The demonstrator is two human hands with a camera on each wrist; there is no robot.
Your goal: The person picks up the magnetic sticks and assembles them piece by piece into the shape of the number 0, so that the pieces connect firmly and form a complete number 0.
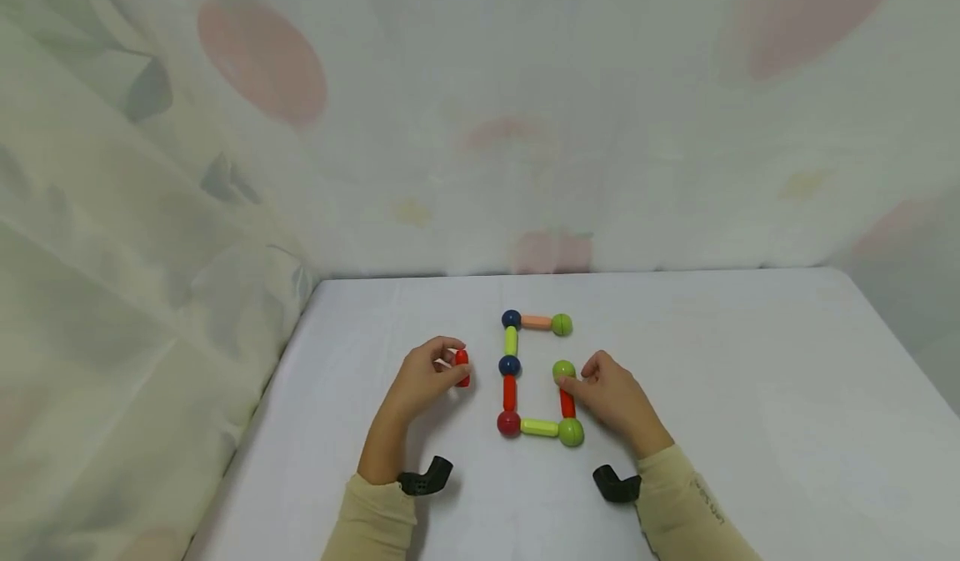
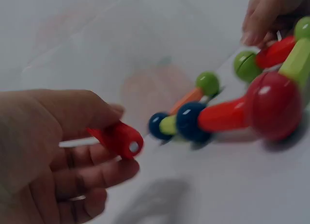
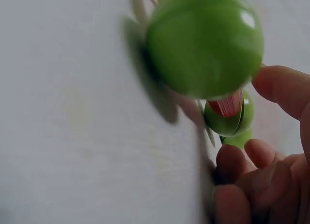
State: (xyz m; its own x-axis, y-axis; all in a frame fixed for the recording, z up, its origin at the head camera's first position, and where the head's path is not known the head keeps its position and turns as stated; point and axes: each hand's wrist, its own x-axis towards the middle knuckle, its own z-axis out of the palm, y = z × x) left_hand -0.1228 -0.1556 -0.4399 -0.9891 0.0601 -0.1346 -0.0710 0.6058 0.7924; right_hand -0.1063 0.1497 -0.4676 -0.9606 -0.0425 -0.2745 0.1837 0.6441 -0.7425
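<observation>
In the head view, my left hand pinches a loose red magnetic rod between thumb and fingers, left of the joined pieces. A silvery magnet tip shows on the rod's end in the left wrist view. My right hand has thumb and fingers about a green ball, which tops a red rod on the figure's right side. Below that rod sits another green ball, large and near in the right wrist view. The exact fingertip contact on the right is partly hidden.
A yellow-green rod joins the lower green ball to a red ball. From there a red rod, blue balls and a yellow-green rod run up to an orange rod ending in a green ball. Patterned cloth hangs behind.
</observation>
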